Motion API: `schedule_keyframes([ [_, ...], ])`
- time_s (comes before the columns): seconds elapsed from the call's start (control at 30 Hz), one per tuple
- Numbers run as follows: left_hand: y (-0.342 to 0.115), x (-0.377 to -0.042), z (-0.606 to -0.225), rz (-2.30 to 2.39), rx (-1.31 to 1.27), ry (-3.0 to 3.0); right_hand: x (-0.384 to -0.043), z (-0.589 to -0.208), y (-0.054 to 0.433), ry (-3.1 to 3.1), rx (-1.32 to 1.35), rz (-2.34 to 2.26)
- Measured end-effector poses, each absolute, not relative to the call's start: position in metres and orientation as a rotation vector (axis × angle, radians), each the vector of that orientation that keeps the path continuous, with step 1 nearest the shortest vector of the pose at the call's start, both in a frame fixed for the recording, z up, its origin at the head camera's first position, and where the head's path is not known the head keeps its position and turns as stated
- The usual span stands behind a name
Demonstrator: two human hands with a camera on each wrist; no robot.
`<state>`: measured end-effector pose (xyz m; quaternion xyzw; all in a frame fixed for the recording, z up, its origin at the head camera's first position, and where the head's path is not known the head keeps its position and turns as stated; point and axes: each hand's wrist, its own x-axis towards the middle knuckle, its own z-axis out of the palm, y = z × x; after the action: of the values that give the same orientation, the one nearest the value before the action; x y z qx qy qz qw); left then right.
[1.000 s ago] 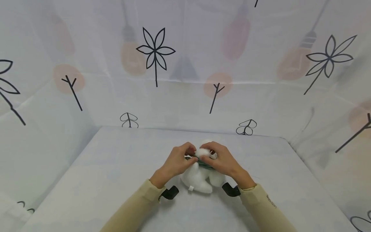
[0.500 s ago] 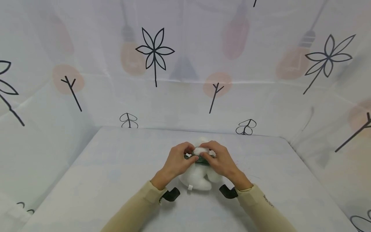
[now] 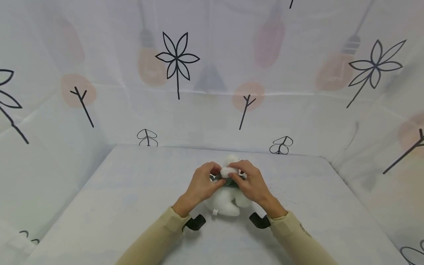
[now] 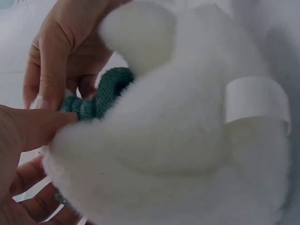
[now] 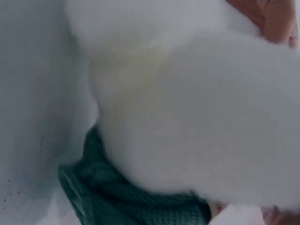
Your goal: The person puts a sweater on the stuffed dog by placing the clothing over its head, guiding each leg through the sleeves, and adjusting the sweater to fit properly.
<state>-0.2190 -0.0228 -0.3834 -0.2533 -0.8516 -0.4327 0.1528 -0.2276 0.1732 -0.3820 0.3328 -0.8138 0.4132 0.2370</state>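
A white plush toy [image 3: 222,201] lies at the middle of the table, its rounded legs toward me. Round its neck runs a green knitted scarf [image 3: 232,182], which shows folded and loose-edged in the right wrist view [image 5: 140,206]. My left hand [image 3: 203,182] pinches at the scarf's left side, thumb at the knit and fingers curled beyond it. Opposite, my right hand [image 3: 253,182] pinches the scarf near a white furry part between both hands. In the left wrist view the two thumbs come close together by the knit. Fingers partly hide the neck.
A white fabric tag [image 4: 258,101] sticks out of the toy's side. Black wrist-camera mounts [image 3: 196,222] jut below both wrists. The pale table [image 3: 132,191] ends at a printed curtain [image 3: 212,73] behind and at both sides.
The toy has shifted slightly left and away from me, and more of its white top shows beyond the hands. My right hand has edged left; the left has barely moved.
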Motion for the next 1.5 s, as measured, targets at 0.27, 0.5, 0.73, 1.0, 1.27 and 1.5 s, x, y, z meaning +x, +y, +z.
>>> schedule_keyframes([
  [0.27, -0.024, -0.221, -0.384, -1.186, -0.788, -2.362, -0.223, -0.383, 0.169, -2.309, 0.898, 1.226],
  [0.5, -0.026, -0.223, -0.385, -1.151, -0.794, -2.349, -0.207, -0.362, 0.162, -2.327, 0.912, 1.321],
  [0.73, -0.031, -0.228, -0.385, -1.152, -0.776, -2.341, -0.224, -0.383, 0.171, -2.321, 0.96, 1.282],
  [1.0, -0.042, -0.236, -0.386, -1.21, -0.659, -2.361, -0.224, -0.386, 0.173, -2.295, 0.981, 1.063],
  [1.27, -0.048, -0.238, -0.384, -1.232, -0.561, -2.384, -0.22, -0.386, 0.17, -2.421, 0.957, 1.027],
  [1.5, -0.044, -0.235, -0.38, -1.1, -0.588, -2.332, -0.222, -0.385, 0.171, -2.342, 0.972, 1.044],
])
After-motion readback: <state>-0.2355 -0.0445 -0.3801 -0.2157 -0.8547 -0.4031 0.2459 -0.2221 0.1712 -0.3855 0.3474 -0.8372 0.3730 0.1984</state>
